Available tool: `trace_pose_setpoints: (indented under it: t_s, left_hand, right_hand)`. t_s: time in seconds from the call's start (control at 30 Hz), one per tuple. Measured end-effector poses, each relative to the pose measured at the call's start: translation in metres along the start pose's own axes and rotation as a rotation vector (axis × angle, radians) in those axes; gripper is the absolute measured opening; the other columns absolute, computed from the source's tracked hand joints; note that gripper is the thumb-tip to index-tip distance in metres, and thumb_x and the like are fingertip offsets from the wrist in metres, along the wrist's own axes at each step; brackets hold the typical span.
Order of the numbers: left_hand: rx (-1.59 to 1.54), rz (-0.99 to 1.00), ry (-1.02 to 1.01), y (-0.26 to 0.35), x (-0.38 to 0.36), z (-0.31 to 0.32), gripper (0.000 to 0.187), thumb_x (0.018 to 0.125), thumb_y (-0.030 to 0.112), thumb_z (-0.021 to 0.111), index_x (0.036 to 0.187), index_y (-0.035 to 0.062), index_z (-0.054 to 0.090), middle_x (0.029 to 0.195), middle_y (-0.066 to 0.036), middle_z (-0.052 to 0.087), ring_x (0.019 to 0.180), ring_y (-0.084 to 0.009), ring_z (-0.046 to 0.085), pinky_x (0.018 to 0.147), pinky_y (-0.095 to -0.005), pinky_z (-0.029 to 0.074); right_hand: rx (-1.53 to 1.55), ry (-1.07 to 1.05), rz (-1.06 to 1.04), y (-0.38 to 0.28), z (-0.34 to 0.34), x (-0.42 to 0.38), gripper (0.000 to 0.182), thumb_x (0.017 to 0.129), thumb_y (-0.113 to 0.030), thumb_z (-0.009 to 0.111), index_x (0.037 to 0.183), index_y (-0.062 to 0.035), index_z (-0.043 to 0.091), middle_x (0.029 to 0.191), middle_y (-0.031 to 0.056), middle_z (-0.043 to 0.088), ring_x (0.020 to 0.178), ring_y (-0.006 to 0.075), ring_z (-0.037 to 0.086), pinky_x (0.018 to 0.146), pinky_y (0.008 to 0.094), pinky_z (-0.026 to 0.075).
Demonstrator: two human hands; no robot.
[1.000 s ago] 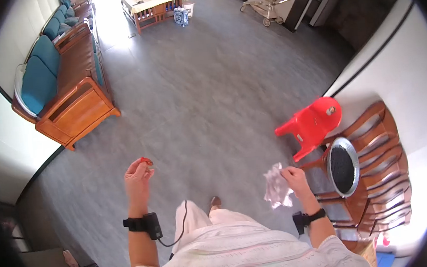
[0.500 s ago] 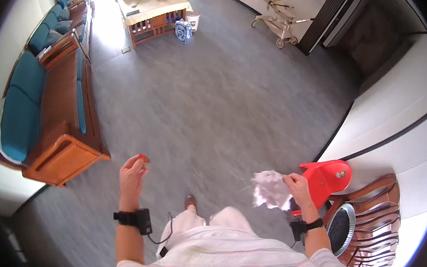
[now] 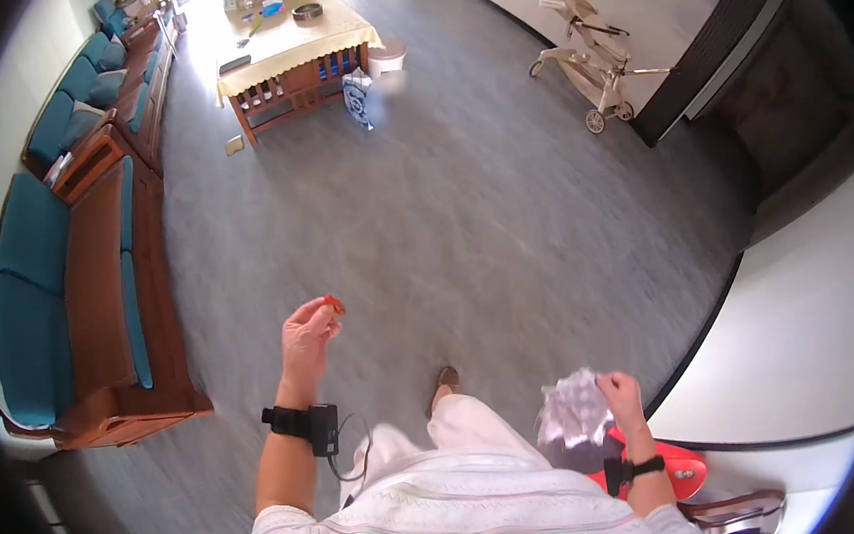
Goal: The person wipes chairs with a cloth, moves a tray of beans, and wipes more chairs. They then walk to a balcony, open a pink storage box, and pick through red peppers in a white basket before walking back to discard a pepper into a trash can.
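Note:
In the head view, my left hand (image 3: 309, 338) is held out in front at the left, its fingertips pinched on a small red piece (image 3: 334, 303) whose kind I cannot make out. Off to the right, my right hand (image 3: 622, 398) grips the edge of a thin, crumpled, whitish plastic bag (image 3: 573, 411). The bag hangs loosely beside the fist and looks partly see-through. Both wrists wear black straps; the left one carries a small box with a cable.
A wooden sofa (image 3: 98, 293) with teal cushions lines the left wall. Ahead stand a cloth-covered table (image 3: 294, 42), a blue-patterned bag (image 3: 358, 100) and a pale bin (image 3: 388, 57). A stroller (image 3: 587, 64) is at the far right. A red plastic seat (image 3: 686, 472) lies close by my right arm.
I have moved forward; the table and stroller appear nearer, while the red seat has slid down toward the bottom edge. Both hands keep hold of the same things.

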State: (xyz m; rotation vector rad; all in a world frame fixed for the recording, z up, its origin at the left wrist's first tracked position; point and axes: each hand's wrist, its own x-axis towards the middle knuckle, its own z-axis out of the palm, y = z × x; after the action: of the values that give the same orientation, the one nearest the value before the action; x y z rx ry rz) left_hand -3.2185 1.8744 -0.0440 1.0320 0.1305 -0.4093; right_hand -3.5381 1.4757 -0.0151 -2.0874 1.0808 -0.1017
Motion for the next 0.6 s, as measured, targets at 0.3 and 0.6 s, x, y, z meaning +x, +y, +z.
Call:
trace_pose_setpoints:
  t_s: [0.3, 0.6]
  left_hand:
    - [-0.028, 0.113, 0.184, 0.042, 0.192, 0.050, 0.013, 0.086, 0.009, 0.062, 0.096, 0.0012, 0.063, 0.082, -0.006, 0.066, 0.063, -0.0077, 0.057, 0.062, -0.0223, 0.049]
    - [0.082, -0.009, 0.122, 0.097, 0.493, 0.118, 0.014, 0.085, 0.007, 0.062, 0.097, 0.0006, 0.064, 0.086, -0.007, 0.066, 0.068, -0.0076, 0.058, 0.061, -0.0199, 0.047]
  right_hand:
    - [0.159, -0.233, -0.273, -0.190, 0.058, 0.299, 0.027, 0.084, -0.020, 0.064, 0.069, 0.0017, 0.060, 0.057, -0.0040, 0.050, 0.055, 0.0046, 0.042, 0.048, 0.0246, 0.036]
    - [0.238, -0.227, -0.138, -0.309, 0.080, 0.527, 0.022, 0.084, -0.016, 0.065, 0.069, -0.0006, 0.061, 0.061, -0.0073, 0.050, 0.058, 0.0029, 0.041, 0.049, 0.0211, 0.034]
